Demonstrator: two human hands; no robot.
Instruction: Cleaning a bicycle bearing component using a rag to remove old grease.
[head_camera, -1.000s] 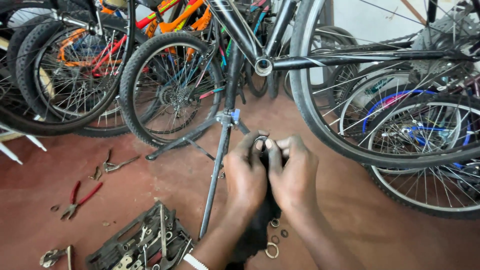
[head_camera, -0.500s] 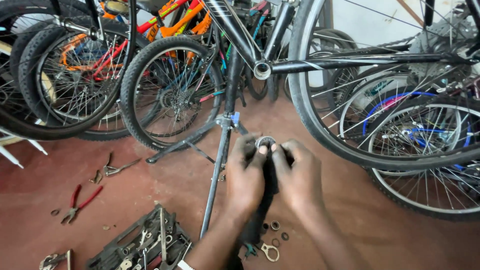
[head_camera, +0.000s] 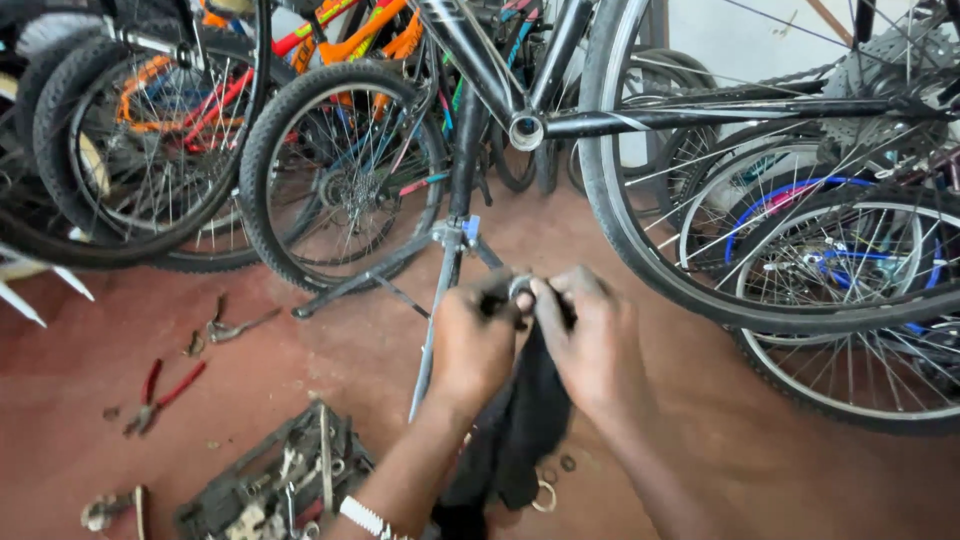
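My left hand (head_camera: 476, 345) and my right hand (head_camera: 592, 340) meet in the middle of the view, fingers closed together on a small round metal ring part (head_camera: 519, 288). A black rag (head_camera: 515, 430) hangs down from between the two hands. Just beyond them is the open bottom bracket shell (head_camera: 525, 131) of a black bicycle frame (head_camera: 700, 110) held up on a metal repair stand (head_camera: 440, 290).
A large bicycle wheel (head_camera: 640, 240) stands right of my hands. More wheels and bikes crowd the back and right. On the red floor lie red-handled pliers (head_camera: 160, 395), other hand tools (head_camera: 225, 325), a dark tool tray (head_camera: 275, 485) and small metal rings (head_camera: 545, 495).
Both hands have stayed together on the ring part, shifting slightly as they work it with the rag. The view has moved a little.
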